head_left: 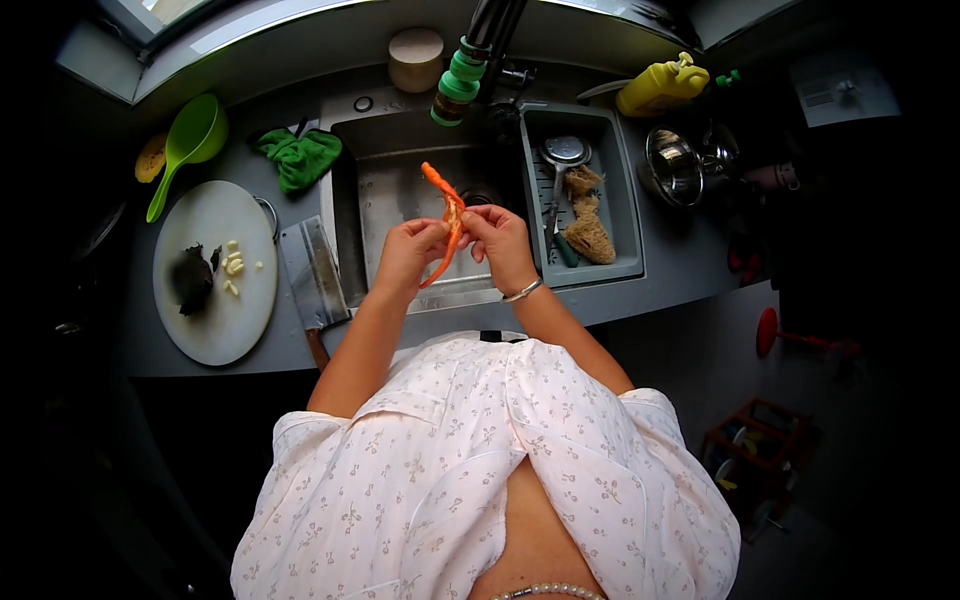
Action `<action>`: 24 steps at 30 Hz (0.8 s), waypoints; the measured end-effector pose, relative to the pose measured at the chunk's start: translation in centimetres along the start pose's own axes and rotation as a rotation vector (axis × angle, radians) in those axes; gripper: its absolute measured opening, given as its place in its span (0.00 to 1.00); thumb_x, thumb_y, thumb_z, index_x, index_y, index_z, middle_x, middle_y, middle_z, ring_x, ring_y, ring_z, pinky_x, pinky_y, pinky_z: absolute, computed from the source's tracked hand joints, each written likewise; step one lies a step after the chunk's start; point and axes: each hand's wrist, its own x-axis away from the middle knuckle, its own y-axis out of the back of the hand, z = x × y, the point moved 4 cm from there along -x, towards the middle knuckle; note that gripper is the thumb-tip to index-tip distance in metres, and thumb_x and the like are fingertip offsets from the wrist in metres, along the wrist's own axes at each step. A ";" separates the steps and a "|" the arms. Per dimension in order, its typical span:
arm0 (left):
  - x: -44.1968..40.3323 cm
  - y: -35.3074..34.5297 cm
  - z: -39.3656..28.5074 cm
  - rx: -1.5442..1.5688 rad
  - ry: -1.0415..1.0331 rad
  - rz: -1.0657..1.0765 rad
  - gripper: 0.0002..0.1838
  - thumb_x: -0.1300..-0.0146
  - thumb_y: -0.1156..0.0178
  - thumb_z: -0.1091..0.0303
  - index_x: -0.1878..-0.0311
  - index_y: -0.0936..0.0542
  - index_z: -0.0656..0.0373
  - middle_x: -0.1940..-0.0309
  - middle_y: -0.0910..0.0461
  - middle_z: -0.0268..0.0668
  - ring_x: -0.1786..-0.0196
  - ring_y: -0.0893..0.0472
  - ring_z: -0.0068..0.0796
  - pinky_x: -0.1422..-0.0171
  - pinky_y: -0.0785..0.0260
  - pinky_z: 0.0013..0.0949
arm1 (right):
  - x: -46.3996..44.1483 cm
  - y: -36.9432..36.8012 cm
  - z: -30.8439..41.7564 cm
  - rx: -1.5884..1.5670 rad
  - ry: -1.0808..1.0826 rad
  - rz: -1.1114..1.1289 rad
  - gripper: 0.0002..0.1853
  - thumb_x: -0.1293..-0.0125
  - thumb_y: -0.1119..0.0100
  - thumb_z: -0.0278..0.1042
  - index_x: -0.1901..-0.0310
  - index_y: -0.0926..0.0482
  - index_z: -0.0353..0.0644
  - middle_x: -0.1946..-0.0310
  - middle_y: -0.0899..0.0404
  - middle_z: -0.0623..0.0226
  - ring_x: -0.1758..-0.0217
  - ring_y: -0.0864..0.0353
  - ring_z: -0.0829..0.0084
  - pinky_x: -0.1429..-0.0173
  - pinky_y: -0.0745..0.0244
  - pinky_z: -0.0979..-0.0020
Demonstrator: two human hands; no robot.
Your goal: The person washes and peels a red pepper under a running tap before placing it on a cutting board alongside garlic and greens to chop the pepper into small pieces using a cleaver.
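A split orange-red chilli pepper (456,224), its pale inside showing, hangs above the steel sink (385,165), pinched between the fingertips of the left hand (404,252) and right hand (503,243). Light, even pressure should spare the flesh; working over the basin should keep bits off the cleaver (314,265) and chopping board (215,335).

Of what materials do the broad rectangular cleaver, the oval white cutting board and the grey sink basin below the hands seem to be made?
Broad rectangular cleaver: probably steel, with a dull metallic sheen; its brown handle is perhaps wood, judging by colour alone.
Oval white cutting board: likely plastic, smooth, without visible grain.
Grey sink basin: apparently stainless steel, satin, with soft reflections.
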 end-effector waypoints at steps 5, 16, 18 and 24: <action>-0.1 -0.6 0.5 0.277 0.058 0.068 0.09 0.38 0.39 0.70 0.59 0.21 0.66 0.69 0.18 0.40 0.68 0.17 0.27 0.62 0.24 0.24 | -0.4 0.0 -1.9 -0.494 -0.267 0.103 0.09 0.35 0.41 0.34 0.59 0.22 0.39 0.69 0.19 0.70 0.76 0.23 0.84 0.79 0.37 0.85; 0.4 0.3 -0.1 -0.129 -0.149 -0.108 0.10 0.40 0.36 0.68 0.62 0.20 0.66 0.70 0.17 0.38 0.70 0.18 0.23 0.63 0.24 0.25 | 1.2 0.1 -1.3 0.108 -0.052 0.072 0.10 0.38 0.37 0.33 0.63 0.19 0.33 0.71 0.16 0.66 0.74 0.18 0.79 0.73 0.29 0.82; 0.6 0.1 0.0 -0.150 -0.152 -0.082 0.10 0.41 0.36 0.68 0.62 0.19 0.66 0.70 0.17 0.38 0.71 0.18 0.23 0.63 0.24 0.25 | 1.4 0.2 -0.9 0.195 -0.029 0.044 0.10 0.38 0.38 0.32 0.64 0.19 0.32 0.73 0.16 0.66 0.75 0.18 0.79 0.72 0.27 0.81; 0.3 0.8 1.0 -0.267 -0.045 -0.098 0.08 0.42 0.37 0.71 0.64 0.19 0.66 0.72 0.18 0.36 0.72 0.19 0.23 0.64 0.24 0.25 | 1.9 -0.3 -0.2 0.536 0.189 -0.019 0.09 0.41 0.38 0.30 0.67 0.19 0.32 0.76 0.17 0.62 0.75 0.18 0.76 0.70 0.25 0.77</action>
